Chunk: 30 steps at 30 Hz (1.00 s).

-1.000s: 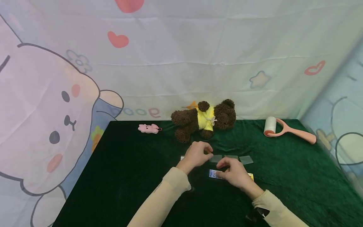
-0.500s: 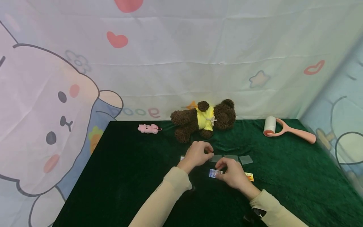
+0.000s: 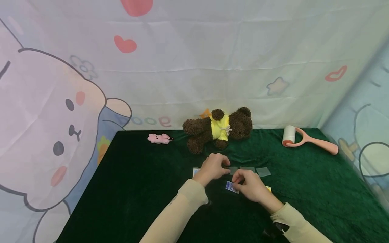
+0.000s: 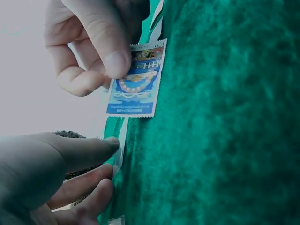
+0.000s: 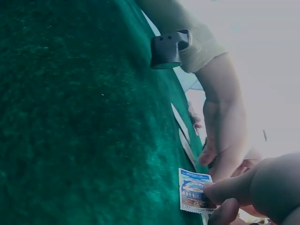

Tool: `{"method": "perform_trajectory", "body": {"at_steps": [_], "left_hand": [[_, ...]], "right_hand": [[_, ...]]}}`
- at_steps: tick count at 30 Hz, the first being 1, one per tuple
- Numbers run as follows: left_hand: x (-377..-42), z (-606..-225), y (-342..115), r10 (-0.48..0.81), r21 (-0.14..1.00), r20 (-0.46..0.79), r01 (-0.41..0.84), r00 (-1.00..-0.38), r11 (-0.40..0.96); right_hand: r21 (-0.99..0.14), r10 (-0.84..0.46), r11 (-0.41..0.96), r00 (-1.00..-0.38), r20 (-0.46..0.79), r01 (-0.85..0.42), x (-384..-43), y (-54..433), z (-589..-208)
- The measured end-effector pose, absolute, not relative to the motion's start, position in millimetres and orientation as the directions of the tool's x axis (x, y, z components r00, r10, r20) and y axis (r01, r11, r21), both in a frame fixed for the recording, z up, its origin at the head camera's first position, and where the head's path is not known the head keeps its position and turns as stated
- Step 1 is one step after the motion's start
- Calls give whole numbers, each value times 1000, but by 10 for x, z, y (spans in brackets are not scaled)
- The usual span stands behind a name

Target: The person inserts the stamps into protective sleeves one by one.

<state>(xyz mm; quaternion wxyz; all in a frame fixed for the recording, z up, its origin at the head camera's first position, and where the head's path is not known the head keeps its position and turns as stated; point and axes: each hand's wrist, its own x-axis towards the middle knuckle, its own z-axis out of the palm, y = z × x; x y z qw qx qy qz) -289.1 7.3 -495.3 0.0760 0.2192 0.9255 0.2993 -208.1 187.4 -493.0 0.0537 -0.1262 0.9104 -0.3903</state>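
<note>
Backdrop (image 3: 188, 44) hangs behind the far edge of the green table (image 3: 136, 202). Along that edge the bear (image 3: 221, 130) lies sideways, with the roller (image 3: 310, 138) towards the far right corner. Mid-table, the left hand (image 3: 211, 168) has bent fingers, thumb and fingertips apart at the nearest sleeve (image 3: 234, 170) (whether they truly pinch it, I cannot tell). Just beside it, towards the near edge, the right hand (image 3: 250, 185) pinches the blue stamp (image 3: 231, 186) between thumb and finger. The pink toy (image 3: 159, 138) lies near the far left corner. Sleeves run in a row alongside the far edge. A white-edged stamp (image 3: 196, 172) and a yellow stamp (image 3: 268, 189) show partly behind the arms. Squared to the far edge half a second ago, the blue stamp now slants; I judge it lifted and free to be turned.
</note>
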Motion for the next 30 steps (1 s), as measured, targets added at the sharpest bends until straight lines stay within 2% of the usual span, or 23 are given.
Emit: {"method": "perform_trajectory", "body": {"at_steps": [10,19,25,30], "left_hand": [[-2903,-4928,69,434,580,-15,345,-901,737],[-2897,-4914,24,437,588,-18,344,-899,732],[-2885,-4859,-82,463,663,48,375,-885,648],[-2884,-4827,-193,434,704,118,383,-893,598]], "right_hand": [[-733,-342,625,-938,52,-268,-2142,2021,-4825],[-746,-329,599,-939,102,-291,-2187,2088,-4694],[-744,-328,592,-936,130,-311,-2235,2108,-4641],[-782,-296,576,-953,73,-238,-2270,2094,-4580]]}}
